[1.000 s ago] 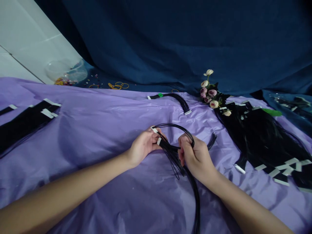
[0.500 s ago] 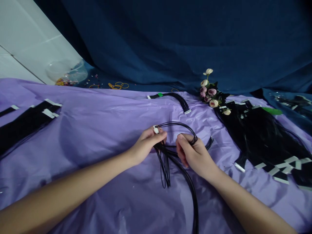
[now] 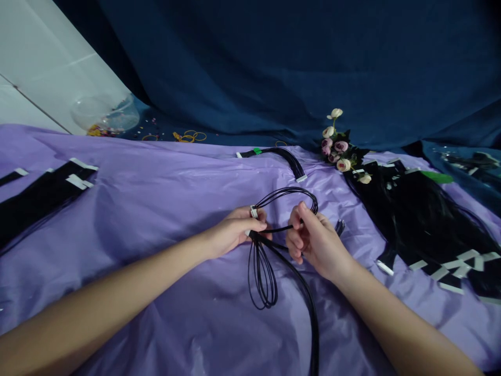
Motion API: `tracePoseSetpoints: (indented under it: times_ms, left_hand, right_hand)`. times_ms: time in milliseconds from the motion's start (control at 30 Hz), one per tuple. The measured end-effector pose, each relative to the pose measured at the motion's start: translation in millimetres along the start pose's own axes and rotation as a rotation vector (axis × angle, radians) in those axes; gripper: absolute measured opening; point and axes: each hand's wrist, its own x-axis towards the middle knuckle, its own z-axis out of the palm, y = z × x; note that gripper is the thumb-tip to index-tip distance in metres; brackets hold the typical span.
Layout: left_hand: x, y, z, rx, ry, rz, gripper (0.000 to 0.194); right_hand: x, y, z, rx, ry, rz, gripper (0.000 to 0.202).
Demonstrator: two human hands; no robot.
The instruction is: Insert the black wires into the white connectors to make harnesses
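Near the middle of the view, my left hand [image 3: 242,227] is closed in a pinch on a small white connector [image 3: 254,211] with thin black wires. A second white piece shows under its thumb, and a loop of black wires [image 3: 263,277] hangs below. My right hand [image 3: 315,243] has its fingers curled round the black wires [image 3: 287,190] that arch over from the connector. Loose wire tips [image 3: 340,226] stick out behind this hand. A thicker bundle of black wires [image 3: 313,318] runs from the left hand toward the front edge. The right fingertips partly hide the wires.
Purple sheeting [image 3: 164,209] covers the table. A short black cable with white ends [image 3: 287,154] lies at the back. Flat black cables [image 3: 39,196] lie left, a larger pile [image 3: 422,219] right. Artificial flowers [image 3: 340,146], rubber bands [image 3: 191,137] and a clear tub [image 3: 105,115] stand behind.
The wire loop between my hands has risen and opened wider. My right hand has turned, its thumb higher and its fingers looser. The hanging loop below the left hand has spread out.
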Motion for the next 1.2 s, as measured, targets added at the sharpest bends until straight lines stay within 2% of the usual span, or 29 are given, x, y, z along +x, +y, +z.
tracePoseSetpoints:
  times_ms: [233, 300, 433, 567, 667, 767, 933, 1200]
  left_hand:
    - [0.9, 1.1, -2.0, 0.008, -0.11, 0.02, 0.014]
    - [0.9, 1.1, -2.1, -0.026, -0.102, 0.019, 0.014]
    - [0.5, 0.1, -2.6, -0.106, -0.064, 0.03, 0.017]
    - [-0.6, -0.5, -1.7, -0.187, -0.023, 0.04, 0.021]
    - [-1.4, -0.6, 0.7, -0.204, -0.019, 0.097, 0.019]
    - [-1.6, -1.4, 2.2, -0.216, -0.044, 0.131, 0.015]
    - [-0.1, -1.7, -1.7, -0.256, -0.037, 0.079, 0.018]
    - [0.9, 0.0, -8.5, -0.206, -0.056, 0.008, 0.019]
  right_hand:
    - [2.1, 4.3, -3.8, 0.029, 0.0, -0.034, 0.043]
    - [1.9, 7.0, -5.7, -0.043, 0.029, -0.133, 0.035]
    - [-0.3, 14.1, -8.3, -0.394, 0.097, -0.453, 0.038]
    - [-4.4, 17.8, -6.6, -0.865, 0.041, -0.571, 0.017]
    - [-7.4, 17.7, -3.7, -1.028, 0.019, -0.641, 0.005]
    - [-9.5, 17.9, -2.5, -1.073, 0.038, -0.642, 0.006]
    - [-10.9, 18.0, -4.8, -1.092, 0.082, -0.597, 0.008]
    - [-9.6, 14.0, -5.3, -1.005, 0.067, -0.442, 0.015]
